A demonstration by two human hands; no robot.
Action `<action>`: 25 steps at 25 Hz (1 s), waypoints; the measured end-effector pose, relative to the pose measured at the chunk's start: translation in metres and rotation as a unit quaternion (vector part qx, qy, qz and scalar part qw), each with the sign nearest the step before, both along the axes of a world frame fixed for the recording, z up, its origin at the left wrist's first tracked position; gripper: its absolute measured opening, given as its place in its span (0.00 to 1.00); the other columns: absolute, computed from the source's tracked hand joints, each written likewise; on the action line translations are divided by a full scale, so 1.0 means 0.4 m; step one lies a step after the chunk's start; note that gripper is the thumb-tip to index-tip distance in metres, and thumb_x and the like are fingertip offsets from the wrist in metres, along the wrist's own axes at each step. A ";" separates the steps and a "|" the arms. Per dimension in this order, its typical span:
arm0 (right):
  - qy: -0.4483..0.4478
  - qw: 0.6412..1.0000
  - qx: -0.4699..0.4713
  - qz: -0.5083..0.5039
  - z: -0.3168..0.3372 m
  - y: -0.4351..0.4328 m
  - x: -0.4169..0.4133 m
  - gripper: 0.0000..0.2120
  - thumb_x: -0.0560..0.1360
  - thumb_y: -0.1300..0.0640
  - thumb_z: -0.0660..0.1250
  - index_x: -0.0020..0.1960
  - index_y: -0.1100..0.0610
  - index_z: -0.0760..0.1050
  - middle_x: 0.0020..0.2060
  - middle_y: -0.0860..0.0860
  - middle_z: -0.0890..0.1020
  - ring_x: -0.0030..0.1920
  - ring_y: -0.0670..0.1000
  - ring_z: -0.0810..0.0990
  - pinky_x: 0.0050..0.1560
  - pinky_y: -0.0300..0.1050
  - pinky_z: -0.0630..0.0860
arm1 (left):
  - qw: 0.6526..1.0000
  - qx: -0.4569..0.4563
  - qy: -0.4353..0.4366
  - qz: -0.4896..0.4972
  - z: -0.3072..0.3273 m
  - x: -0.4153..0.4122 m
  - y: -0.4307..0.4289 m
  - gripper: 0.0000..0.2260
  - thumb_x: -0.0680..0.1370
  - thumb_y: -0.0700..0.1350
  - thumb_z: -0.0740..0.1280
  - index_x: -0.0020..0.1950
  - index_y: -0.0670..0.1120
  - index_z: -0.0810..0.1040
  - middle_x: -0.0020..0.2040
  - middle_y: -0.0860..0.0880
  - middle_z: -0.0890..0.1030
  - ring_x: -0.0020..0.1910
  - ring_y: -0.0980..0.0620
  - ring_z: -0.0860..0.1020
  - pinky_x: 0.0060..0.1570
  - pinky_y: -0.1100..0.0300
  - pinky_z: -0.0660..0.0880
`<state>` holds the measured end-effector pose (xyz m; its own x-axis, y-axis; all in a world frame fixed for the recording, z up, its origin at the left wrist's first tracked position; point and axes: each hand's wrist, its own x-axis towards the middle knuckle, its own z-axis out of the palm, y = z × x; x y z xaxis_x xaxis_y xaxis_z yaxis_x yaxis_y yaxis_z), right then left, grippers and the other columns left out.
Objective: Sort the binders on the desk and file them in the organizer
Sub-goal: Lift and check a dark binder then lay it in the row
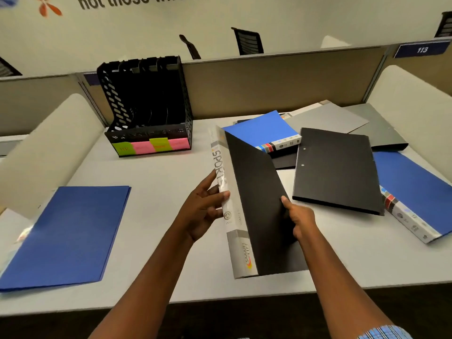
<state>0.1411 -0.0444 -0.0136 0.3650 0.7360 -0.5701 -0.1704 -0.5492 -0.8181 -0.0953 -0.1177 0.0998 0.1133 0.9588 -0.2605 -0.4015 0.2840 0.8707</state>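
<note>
I hold a black binder (pixel 256 192) with a white-grey spine reading "SPORTS" tilted up over the middle of the desk. My left hand (pixel 203 209) grips its spine, thumb across the label. My right hand (pixel 297 216) pinches the black cover's right edge. The black organizer (pixel 146 104) stands at the back left with its slots empty and green and pink sticky labels along its front. Another black binder (pixel 337 167) lies flat to the right. A blue binder (pixel 266 130) lies behind it, and a second blue binder (pixel 420 192) sits at the far right.
A thin blue folder (pixel 66 233) lies flat at the front left of the white desk (pixel 159 179). Grey folders (pixel 342 118) are spread at the back right. Partition walls close the back and both sides. The desk's front edge runs just below the held binder.
</note>
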 end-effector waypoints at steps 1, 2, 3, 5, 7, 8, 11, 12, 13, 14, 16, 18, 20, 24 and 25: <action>-0.017 1.000 -0.004 -0.006 -0.001 0.002 -0.028 0.19 0.67 0.47 0.77 0.37 0.60 0.73 0.41 0.56 0.79 0.43 0.58 0.78 0.51 0.54 0.77 | 1.000 -0.010 0.001 0.020 -0.008 -0.031 0.001 0.27 0.74 0.36 0.68 0.71 0.52 0.69 0.61 0.46 0.79 0.56 0.42 0.80 0.45 0.45 0.81; -0.037 0.999 -0.006 -0.010 -0.003 0.005 -0.061 0.20 0.67 0.47 0.77 0.36 0.60 0.72 0.40 0.56 0.79 0.44 0.58 0.78 0.52 0.54 0.77 | 0.999 -0.020 0.004 0.036 -0.016 -0.066 0.001 0.25 0.75 0.36 0.67 0.71 0.50 0.69 0.62 0.45 0.79 0.56 0.42 0.80 0.47 0.44 0.80; -0.055 0.998 -0.010 -0.014 -0.004 0.004 -0.093 0.20 0.67 0.46 0.76 0.34 0.60 0.71 0.39 0.56 0.78 0.44 0.58 0.77 0.52 0.53 0.76 | 0.998 -0.028 0.007 0.048 -0.024 -0.098 0.000 0.24 0.75 0.36 0.67 0.70 0.49 0.69 0.62 0.45 0.78 0.56 0.42 0.80 0.48 0.44 0.80; -0.073 0.997 -0.016 -0.020 -0.005 -0.002 -0.167 0.21 0.68 0.46 0.76 0.33 0.59 0.69 0.37 0.55 0.76 0.43 0.58 0.77 0.51 0.53 0.76 | 0.997 -0.035 0.007 0.065 -0.038 -0.167 -0.004 0.22 0.76 0.37 0.67 0.69 0.48 0.71 0.62 0.45 0.79 0.57 0.42 0.80 0.49 0.44 0.80; -0.082 0.996 -0.024 -0.021 -0.007 -0.014 -0.247 0.22 0.68 0.46 0.76 0.32 0.60 0.68 0.35 0.56 0.76 0.44 0.59 0.78 0.49 0.52 0.75 | 0.996 -0.040 0.013 0.076 -0.051 -0.242 -0.009 0.20 0.76 0.38 0.67 0.67 0.49 0.73 0.60 0.46 0.80 0.56 0.42 0.80 0.49 0.44 0.80; -0.088 0.996 -0.026 -0.021 -0.011 -0.019 -0.285 0.22 0.68 0.46 0.75 0.32 0.60 0.68 0.35 0.57 0.77 0.45 0.59 0.79 0.48 0.52 0.75 | 0.996 -0.044 0.017 0.080 -0.061 -0.279 -0.012 0.19 0.76 0.38 0.67 0.66 0.49 0.74 0.60 0.46 0.80 0.56 0.42 0.80 0.49 0.45 0.80; -0.117 0.992 -0.033 -0.028 -0.029 -0.031 -0.385 0.24 0.69 0.47 0.75 0.36 0.66 0.70 0.41 0.58 0.80 0.44 0.60 0.79 0.49 0.53 0.76 | 0.994 -0.056 0.016 0.091 -0.100 -0.383 -0.018 0.16 0.76 0.39 0.67 0.63 0.50 0.75 0.59 0.47 0.81 0.53 0.44 0.82 0.46 0.48 0.80; -0.125 0.991 -0.035 -0.029 -0.034 -0.035 -0.410 0.24 0.70 0.46 0.74 0.37 0.67 0.71 0.40 0.59 0.80 0.41 0.59 0.78 0.49 0.53 0.76 | 0.993 -0.059 0.013 0.098 -0.112 -0.411 -0.020 0.16 0.76 0.39 0.67 0.63 0.50 0.75 0.59 0.47 0.81 0.52 0.45 0.82 0.45 0.50 0.80; -0.132 0.990 -0.038 -0.028 -0.040 -0.038 -0.440 0.24 0.70 0.46 0.74 0.36 0.67 0.72 0.39 0.60 0.80 0.38 0.57 0.77 0.47 0.52 0.76 | 0.992 -0.064 0.011 0.108 -0.125 -0.444 -0.023 0.16 0.77 0.39 0.66 0.64 0.49 0.74 0.60 0.47 0.80 0.52 0.46 0.82 0.45 0.50 0.80; -0.140 0.989 -0.039 -0.024 -0.045 -0.042 -0.470 0.23 0.70 0.45 0.73 0.35 0.65 0.72 0.39 0.59 0.79 0.37 0.56 0.75 0.46 0.51 0.75 | 0.990 -0.072 0.011 0.119 -0.137 -0.474 -0.026 0.16 0.77 0.38 0.66 0.65 0.48 0.74 0.60 0.47 0.80 0.52 0.46 0.82 0.47 0.50 0.80; -0.159 0.986 -0.042 -0.009 -0.051 -0.055 -0.525 0.22 0.71 0.44 0.72 0.34 0.62 0.72 0.40 0.58 0.78 0.41 0.57 0.76 0.45 0.49 0.73 | 0.984 -0.090 0.046 0.147 -0.159 -0.525 -0.036 0.16 0.78 0.38 0.65 0.66 0.45 0.74 0.61 0.46 0.80 0.52 0.47 0.81 0.53 0.47 0.79; -0.177 0.983 -0.042 0.001 -0.058 -0.067 -0.572 0.23 0.72 0.44 0.71 0.33 0.63 0.72 0.39 0.57 0.78 0.42 0.59 0.77 0.42 0.47 0.70 | 0.972 -0.087 0.141 0.169 -0.181 -0.565 -0.048 0.16 0.79 0.39 0.64 0.67 0.43 0.74 0.61 0.46 0.79 0.51 0.48 0.81 0.52 0.50 0.80; -0.189 0.981 -0.046 0.013 -0.068 -0.080 -0.607 0.22 0.73 0.45 0.69 0.35 0.63 0.73 0.37 0.57 0.79 0.42 0.60 0.78 0.38 0.45 0.69 | 0.959 -0.068 0.209 0.178 -0.205 -0.591 -0.061 0.16 0.79 0.40 0.63 0.68 0.43 0.74 0.62 0.47 0.78 0.49 0.49 0.81 0.44 0.59 0.81; -0.236 0.969 -0.053 0.047 -0.087 -0.106 -0.667 0.19 0.76 0.47 0.66 0.48 0.65 0.76 0.45 0.59 0.81 0.43 0.59 0.77 0.40 0.44 0.69 | 0.948 -0.067 0.264 0.166 -0.250 -0.646 -0.074 0.17 0.79 0.42 0.64 0.68 0.43 0.73 0.63 0.46 0.78 0.47 0.50 0.81 0.41 0.62 0.80; -0.247 0.966 -0.052 0.051 -0.088 -0.111 -0.677 0.20 0.76 0.47 0.66 0.52 0.65 0.76 0.48 0.59 0.81 0.44 0.59 0.78 0.42 0.45 0.70 | 0.943 -0.075 0.278 0.166 -0.261 -0.658 -0.075 0.17 0.78 0.41 0.65 0.68 0.41 0.73 0.63 0.45 0.77 0.50 0.48 0.81 0.45 0.61 0.79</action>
